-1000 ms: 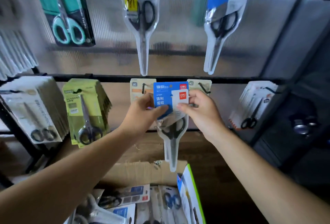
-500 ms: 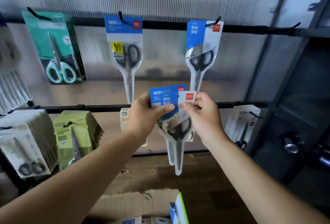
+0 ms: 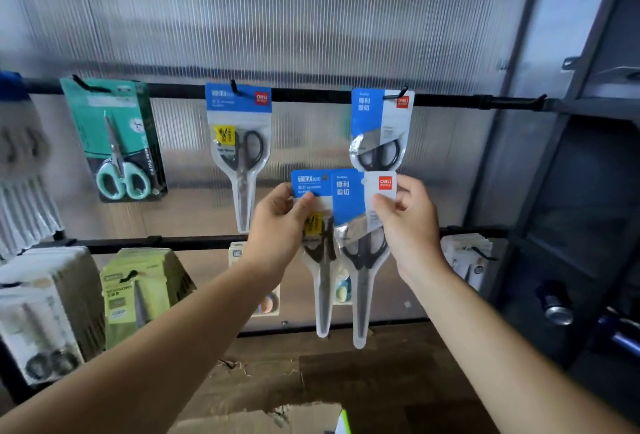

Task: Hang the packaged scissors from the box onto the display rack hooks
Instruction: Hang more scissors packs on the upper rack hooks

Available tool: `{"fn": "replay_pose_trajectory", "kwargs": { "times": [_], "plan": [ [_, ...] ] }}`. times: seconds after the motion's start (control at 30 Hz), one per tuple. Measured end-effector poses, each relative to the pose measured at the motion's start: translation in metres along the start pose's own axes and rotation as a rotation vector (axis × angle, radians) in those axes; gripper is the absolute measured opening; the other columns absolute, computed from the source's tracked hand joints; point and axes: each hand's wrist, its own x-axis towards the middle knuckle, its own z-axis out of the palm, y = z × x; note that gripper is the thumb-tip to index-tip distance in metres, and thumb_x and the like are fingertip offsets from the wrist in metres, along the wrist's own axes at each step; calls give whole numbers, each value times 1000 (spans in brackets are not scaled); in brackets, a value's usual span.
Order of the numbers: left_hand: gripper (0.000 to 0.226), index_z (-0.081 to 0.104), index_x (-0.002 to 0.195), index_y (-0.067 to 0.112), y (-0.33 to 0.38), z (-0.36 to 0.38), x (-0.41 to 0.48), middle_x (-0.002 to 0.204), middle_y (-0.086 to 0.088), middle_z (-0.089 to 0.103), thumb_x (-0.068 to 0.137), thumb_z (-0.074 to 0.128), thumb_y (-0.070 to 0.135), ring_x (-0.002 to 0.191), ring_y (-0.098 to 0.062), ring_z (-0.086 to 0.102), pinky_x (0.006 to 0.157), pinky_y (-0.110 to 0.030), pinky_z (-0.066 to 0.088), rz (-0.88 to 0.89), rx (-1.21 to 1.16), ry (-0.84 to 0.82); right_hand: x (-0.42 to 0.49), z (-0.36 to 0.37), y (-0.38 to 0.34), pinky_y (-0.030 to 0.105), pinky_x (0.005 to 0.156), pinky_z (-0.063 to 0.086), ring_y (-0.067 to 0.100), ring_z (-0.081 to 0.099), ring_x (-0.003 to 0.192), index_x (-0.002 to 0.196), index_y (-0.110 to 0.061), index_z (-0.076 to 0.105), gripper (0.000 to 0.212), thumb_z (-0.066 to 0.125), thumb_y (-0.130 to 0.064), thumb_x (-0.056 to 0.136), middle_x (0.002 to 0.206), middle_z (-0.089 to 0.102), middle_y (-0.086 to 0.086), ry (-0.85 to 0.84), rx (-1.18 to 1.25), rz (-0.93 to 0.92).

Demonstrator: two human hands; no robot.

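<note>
Scissor packs (image 3: pixel 343 225) pinched between left hand (image 3: pixel 277 229), right hand (image 3: pixel 408 225).

Two clear packs of black-handled scissors were held upright, overlapping: a yellow-labelled pack (image 3: pixel 308 184) behind, a blue-and-white pack (image 3: pixel 349 205) in front. Matching hung packs (image 3: pixel 239 122) dangled from hooks (image 3: pixel 234 87) above; the cardboard box (image 3: pixel 277 416) lay below.

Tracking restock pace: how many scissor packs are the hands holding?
2: left hand pinches the rear pack, right hand the front pack. More may hide behind.

Soft backlit daylight, blurred edges
</note>
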Motion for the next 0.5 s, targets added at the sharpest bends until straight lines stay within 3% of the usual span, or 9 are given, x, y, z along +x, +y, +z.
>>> {"fn": "replay_pose_trajectory", "kwargs": {
  "times": [0.1,0.2,0.33,0.4,0.5],
  "plan": [
    [13,64,106,12,10,11,4,99,-2,74,97,55,16,92,-19,71,79,-35,58,36,18,-16,7,1,-10,22,70,50,8,66,86,117,-30,49,39,63,-8,89,97,70,-6,14,4,-62],
    [14,65,107,13,20,20,7,99,1,75,93,61,13,92,-15,71,78,-29,59,83,14,-39,13,-3,-19,35,75,56,13,68,86,113,-37,44,44,64,-7,88,94,71,-3,47,4,-126],
    [17,67,107,13,30,32,13,98,5,75,90,66,9,90,-8,71,74,-20,57,156,26,-11,21,-8,-31,42,76,58,12,68,88,109,-25,45,33,65,-10,88,98,68,-2,75,-40,-186],
    [15,67,104,15,35,38,17,96,7,75,90,65,10,88,-7,71,71,-18,56,172,19,-9,26,-11,-38,39,77,56,18,66,90,106,-23,48,27,65,-12,88,100,66,1,85,-63,-208],
    [14,67,98,22,43,47,25,89,10,75,90,65,10,84,-6,71,66,-16,55,190,10,-1,33,-18,-48,15,65,49,11,63,88,108,-22,53,27,66,-9,88,102,64,-4,31,-59,-233]
  ]
}}
